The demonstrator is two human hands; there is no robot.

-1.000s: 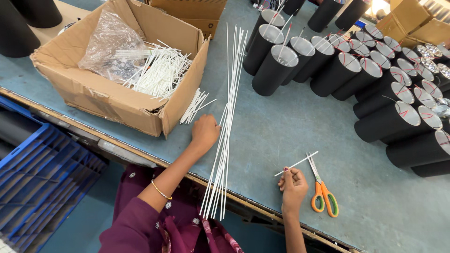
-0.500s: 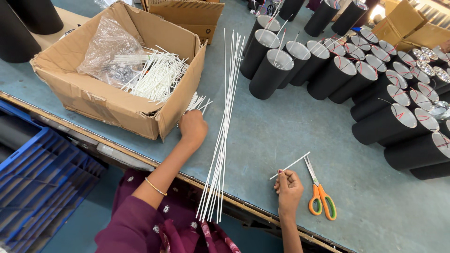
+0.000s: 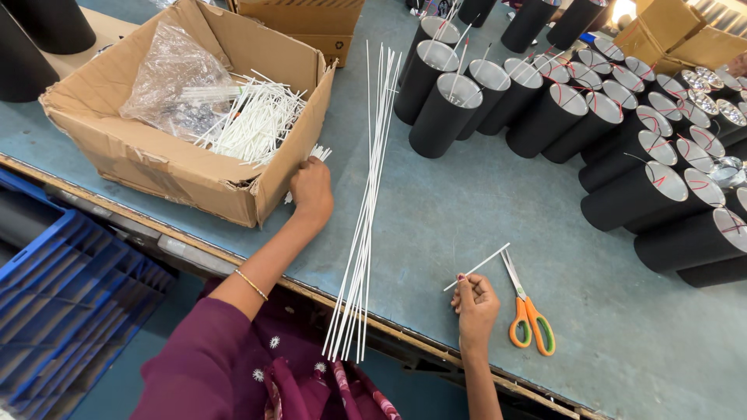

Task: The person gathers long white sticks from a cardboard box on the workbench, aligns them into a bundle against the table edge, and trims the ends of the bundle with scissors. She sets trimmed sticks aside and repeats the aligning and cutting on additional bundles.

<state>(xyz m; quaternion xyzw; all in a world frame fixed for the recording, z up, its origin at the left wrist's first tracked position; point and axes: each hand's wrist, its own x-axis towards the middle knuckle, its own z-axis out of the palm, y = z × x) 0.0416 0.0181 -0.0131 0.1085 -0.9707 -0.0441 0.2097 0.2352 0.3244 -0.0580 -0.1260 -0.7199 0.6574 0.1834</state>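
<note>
Your right hand [image 3: 475,303] pinches a short white stick [image 3: 477,267] just beside the scissors [image 3: 529,311], while your left hand [image 3: 311,190] curls around cut sticks [image 3: 317,154] against the cardboard box [image 3: 187,167].

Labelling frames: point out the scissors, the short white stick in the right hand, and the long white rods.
scissors [image 3: 531,325], head view, on the orange handle loops.
short white stick [image 3: 486,261], head view, mid-length.
long white rods [image 3: 367,210], head view, middle of the bundle.

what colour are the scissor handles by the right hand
Orange with green inside the loops, on the scissors; head view.
</note>
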